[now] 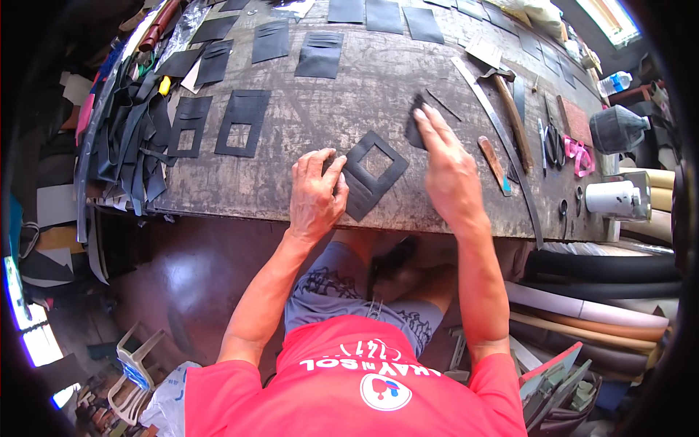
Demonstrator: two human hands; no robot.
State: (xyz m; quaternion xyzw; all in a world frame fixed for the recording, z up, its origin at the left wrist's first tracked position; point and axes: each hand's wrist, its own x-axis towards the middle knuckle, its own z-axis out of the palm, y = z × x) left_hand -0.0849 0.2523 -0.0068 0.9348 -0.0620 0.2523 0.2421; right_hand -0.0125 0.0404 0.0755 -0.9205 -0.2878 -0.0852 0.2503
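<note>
A black leather piece with a square window (373, 175) lies tilted like a diamond near the front edge of the dark worn workbench (320, 109). My left hand (317, 193) presses down on its left corner, fingers curled over the edge. My right hand (445, 164) lies flat, fingers together, on a smaller black leather scrap (415, 130) just right of the windowed piece. Neither hand lifts anything off the bench.
Two more windowed black pieces (240, 122) and several cut black panels (320, 54) lie further back. A pile of black strips (131, 138) hangs at the left. A long metal ruler (502, 138), a hammer (510, 102), a knife (494, 164), scissors (555, 142), a white tube (611, 198) and leather rolls (590, 306) sit at right.
</note>
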